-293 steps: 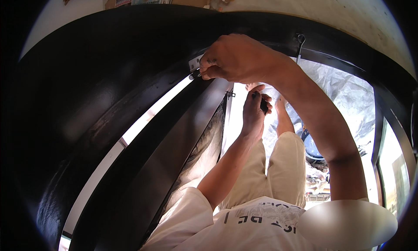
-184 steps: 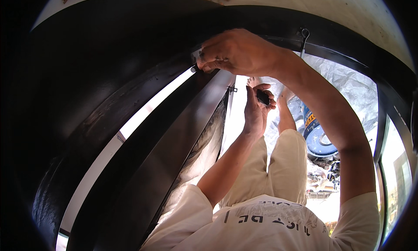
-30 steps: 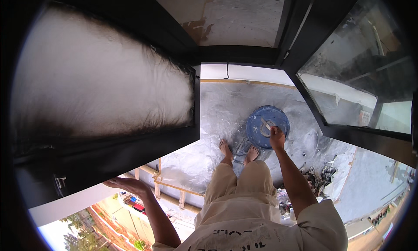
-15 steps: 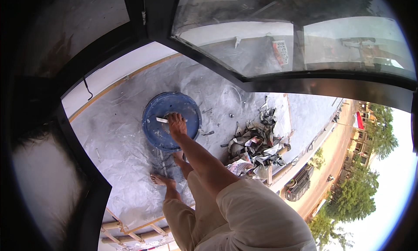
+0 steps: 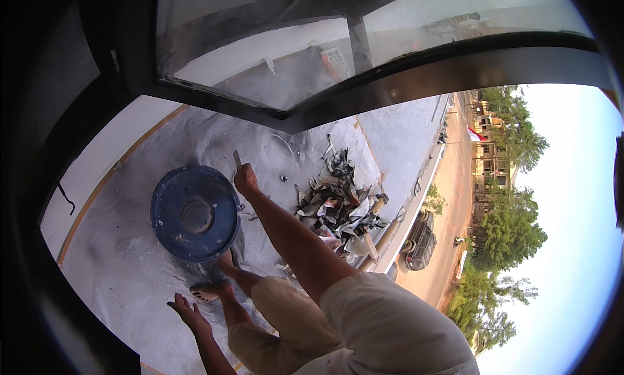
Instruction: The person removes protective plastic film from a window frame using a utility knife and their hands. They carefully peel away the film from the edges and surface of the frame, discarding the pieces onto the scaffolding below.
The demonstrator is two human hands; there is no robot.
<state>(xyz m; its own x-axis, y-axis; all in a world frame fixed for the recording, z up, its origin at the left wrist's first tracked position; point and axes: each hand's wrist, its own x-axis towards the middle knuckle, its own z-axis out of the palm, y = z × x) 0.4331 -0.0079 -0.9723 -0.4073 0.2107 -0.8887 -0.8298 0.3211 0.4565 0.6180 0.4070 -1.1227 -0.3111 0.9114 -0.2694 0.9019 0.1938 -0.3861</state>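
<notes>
My right hand (image 5: 246, 180) is closed on a thin flat scraper (image 5: 237, 158), whose pale blade sticks out past the fingers. It hovers just right of the top of a round blue plastic drum (image 5: 170, 212), apart from it. The drum's top is smeared with whitish stains and has a round recess at its centre. At the lower left, my left hand (image 5: 190, 313) is raised with fingers spread and holds nothing. My bare feet (image 5: 209, 291) stand beside the drum.
A heap of crumpled paper scraps (image 5: 338, 206) lies right of the drum on a grey sheet (image 5: 130, 271). A dark-framed glass pane (image 5: 260, 63) hangs over the far side. Beyond the ledge at right are a road (image 5: 448, 199), a dark vehicle (image 5: 421, 241) and trees.
My right hand has lifted off the drum's top with the scraper and moved to its right. My left hand has come into view at the lower left. The whole view has shifted.
</notes>
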